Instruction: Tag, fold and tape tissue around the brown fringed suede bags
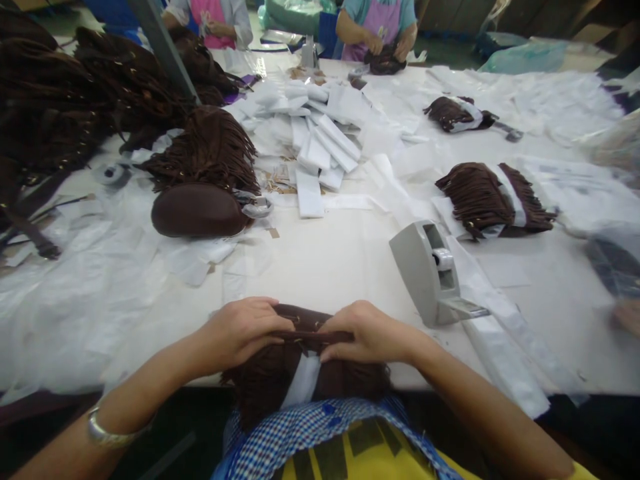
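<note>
Against the table's front edge I hold a dark brown fringed bag (260, 383) with a white paper band (303, 380) down its front. My left hand (245, 333) grips the left side of the bag's top rim, fingers bent over it. On the right side of the same rim, my right hand (355, 330) is closed, its thumb on the front face near the band. Between both hands the rim shows small metal eyelets, and the opening is partly parted. The bag's lower part is hidden behind my apron.
A grey tape dispenser (425, 273) stands right of my hands. Folded white paper pads (320, 147) are heaped mid-table. Another brown fringed bag (200, 210) lies left; a banded fringed bag (493, 200) lies right. Two co-workers stand across the table (320, 260). Blurred fingers (627, 317) show at far right.
</note>
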`<state>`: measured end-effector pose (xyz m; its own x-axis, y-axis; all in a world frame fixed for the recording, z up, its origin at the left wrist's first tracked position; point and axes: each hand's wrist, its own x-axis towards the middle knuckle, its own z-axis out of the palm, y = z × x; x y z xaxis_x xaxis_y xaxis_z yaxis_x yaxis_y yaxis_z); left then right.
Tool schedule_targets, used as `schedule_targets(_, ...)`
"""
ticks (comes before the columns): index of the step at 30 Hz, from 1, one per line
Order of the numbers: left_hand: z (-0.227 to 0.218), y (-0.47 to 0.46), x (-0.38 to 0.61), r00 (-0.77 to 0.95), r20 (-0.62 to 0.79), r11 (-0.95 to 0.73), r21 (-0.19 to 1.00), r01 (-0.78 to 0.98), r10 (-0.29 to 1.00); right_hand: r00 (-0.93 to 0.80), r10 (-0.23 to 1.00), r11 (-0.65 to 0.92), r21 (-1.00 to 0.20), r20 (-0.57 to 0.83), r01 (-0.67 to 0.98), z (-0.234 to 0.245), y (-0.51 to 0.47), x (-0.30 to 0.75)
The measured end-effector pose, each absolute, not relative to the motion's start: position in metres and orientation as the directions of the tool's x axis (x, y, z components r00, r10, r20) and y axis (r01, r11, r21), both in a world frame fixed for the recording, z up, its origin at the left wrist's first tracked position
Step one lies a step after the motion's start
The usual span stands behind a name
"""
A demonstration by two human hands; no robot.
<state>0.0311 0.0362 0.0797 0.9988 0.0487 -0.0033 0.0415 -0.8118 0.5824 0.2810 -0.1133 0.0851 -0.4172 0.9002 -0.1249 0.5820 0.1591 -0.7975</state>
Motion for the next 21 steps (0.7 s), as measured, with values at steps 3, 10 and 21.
schedule_targets(3,0.078,0.042,0.035,0.982,-0.126,-0.762,0.62,0.187,0.138,-0.393,0.901,0.079,-0.82,-0.185,0.567,0.083,-0.104,0.283)
schedule_targets(10,0.073,0.054,0.045,0.907,-0.342,-0.581,0.697,0.42,0.245,-0.084,0.98,-0.057,-0.659,-0.18,0.75,0.071,-0.104,0.277)
schedule_targets(21,0.067,0.044,0.037,0.811,-0.336,-0.52,0.635,0.571,0.479,0.181,0.965,-0.263,-0.701,-0.192,0.663,0.06,-0.132,0.281)
